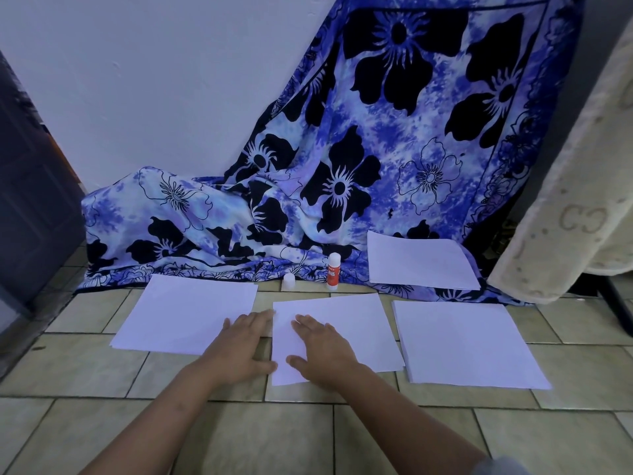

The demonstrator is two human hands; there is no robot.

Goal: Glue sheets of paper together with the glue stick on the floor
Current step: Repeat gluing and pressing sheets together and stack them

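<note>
In the lower centre of the frame, the middle sheet (pixel 342 330) is lying on the floor tiles. The right hand (pixel 322 351) is pressing flat on it, probably bonding glued layers. The left hand (pixel 245 344), flat and gripping nothing, is steadying its left edge. Just above, the glue stick (pixel 333 271) is standing upright, its cap (pixel 288 281) sitting nearby, likely ready for reuse.

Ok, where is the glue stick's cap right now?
In the head view, the cap stands by the lower edge of the blue cloth, just left of the upright glue stick.
</note>
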